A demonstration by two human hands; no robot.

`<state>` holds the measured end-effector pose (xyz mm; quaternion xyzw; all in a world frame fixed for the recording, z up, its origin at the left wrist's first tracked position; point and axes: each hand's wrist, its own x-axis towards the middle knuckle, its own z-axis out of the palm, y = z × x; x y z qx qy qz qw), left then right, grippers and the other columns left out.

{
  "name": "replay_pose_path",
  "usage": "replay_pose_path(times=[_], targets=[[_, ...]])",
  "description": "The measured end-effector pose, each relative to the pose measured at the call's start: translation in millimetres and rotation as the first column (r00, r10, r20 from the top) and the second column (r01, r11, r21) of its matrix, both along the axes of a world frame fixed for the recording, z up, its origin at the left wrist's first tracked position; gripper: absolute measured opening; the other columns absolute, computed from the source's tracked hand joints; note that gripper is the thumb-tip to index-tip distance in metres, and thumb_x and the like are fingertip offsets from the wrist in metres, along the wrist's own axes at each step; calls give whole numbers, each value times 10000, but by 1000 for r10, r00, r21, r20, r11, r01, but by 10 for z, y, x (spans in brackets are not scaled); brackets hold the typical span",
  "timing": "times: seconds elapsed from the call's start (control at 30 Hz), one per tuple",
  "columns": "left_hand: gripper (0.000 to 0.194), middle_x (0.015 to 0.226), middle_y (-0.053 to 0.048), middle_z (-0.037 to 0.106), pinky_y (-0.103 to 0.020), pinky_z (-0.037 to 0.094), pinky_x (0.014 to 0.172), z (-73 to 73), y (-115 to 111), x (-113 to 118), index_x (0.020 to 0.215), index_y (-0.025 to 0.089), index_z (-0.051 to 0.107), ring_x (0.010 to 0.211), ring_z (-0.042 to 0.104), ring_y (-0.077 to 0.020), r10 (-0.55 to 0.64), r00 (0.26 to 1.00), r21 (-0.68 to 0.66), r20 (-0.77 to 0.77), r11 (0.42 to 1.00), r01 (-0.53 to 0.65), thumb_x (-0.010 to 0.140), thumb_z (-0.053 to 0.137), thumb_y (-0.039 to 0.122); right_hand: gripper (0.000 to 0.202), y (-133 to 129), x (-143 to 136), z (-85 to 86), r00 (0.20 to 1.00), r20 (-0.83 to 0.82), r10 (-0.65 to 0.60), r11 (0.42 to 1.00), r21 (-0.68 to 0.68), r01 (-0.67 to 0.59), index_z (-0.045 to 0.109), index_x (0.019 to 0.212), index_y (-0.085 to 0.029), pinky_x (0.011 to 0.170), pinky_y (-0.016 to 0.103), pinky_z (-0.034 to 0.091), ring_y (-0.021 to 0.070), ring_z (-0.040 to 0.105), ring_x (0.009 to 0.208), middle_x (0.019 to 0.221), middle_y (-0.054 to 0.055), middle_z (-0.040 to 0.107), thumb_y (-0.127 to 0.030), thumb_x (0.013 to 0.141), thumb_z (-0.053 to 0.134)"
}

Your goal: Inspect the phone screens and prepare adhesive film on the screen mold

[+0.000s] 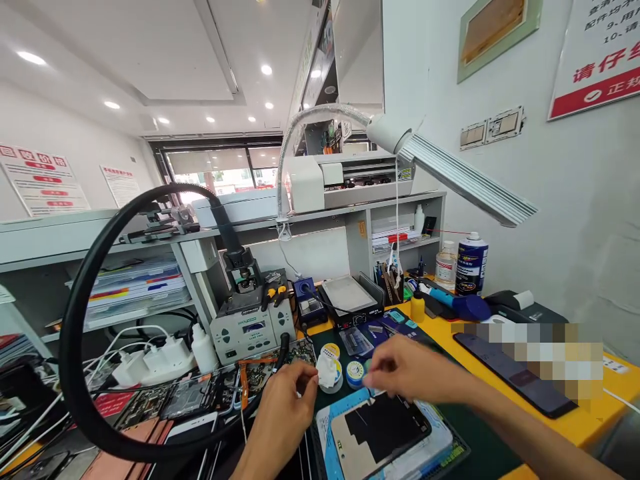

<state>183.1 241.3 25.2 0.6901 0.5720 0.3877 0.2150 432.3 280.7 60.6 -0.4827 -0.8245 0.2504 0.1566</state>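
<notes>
A: Where's the panel [385, 427]?

B: Flat on the pad [324, 433], at five o'clock from the middle of the view. Make the panel our dial, twelve pointing away from the person.

A: Left hand [290, 403]?

B: At ten o'clock, fingers curled, thumb and forefinger tips almost meeting. Whether anything thin sits between them, I can't tell.

A: And the right hand [407, 368]?

B: One o'clock, in a close pinch above the far edge. I can't make out anything in that grip, nor whether it touches the panel.

A: So which step is this?

B: Small fingertip work over the panel, I'd judge; the pictures don't settle more.

A: What does the next move call for?

B: A light, steady touch, I'd say, and care around eleven: the blue tub [355, 375] is just beside the right fingertips, and the tissue [327, 368] near the left ones.

A: And the phone [510, 373]?

B: Two o'clock, well apart from both hands.
</notes>
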Motion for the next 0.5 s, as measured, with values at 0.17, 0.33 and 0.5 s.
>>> replay_pose_path(times=[0.17,0.33,0.5], targets=[[268,773,-51,700,-301,423,672,-28,31,-22,899,195,725,750,628,-239,27,999,10,-46,1000,-27,871,493,328,275,119,-582,-70,975,200,92,996,-38,-86,672,806,-155,700,321,514,172,654,764,811,11,694,-411,897,630],[258,747,-46,693,-304,397,638,-46,55,-51,844,183,691,696,609,-224,38,998,0,-54,999,-38,880,489,339,236,435,-787,-87,898,356,257,949,-268,-165,657,868,-129,594,273,536,126,635,641,794,-9,670,-355,926,619],[271,728,-30,685,-293,370,609,27,0,-76,826,193,675,686,587,-212,48,999,-27,-1,998,-48,888,486,377,238,480,-633,25,888,334,317,917,-346,-197,642,897,-132,515,229,492,98,581,575,772,-18,633,-366,930,609]])
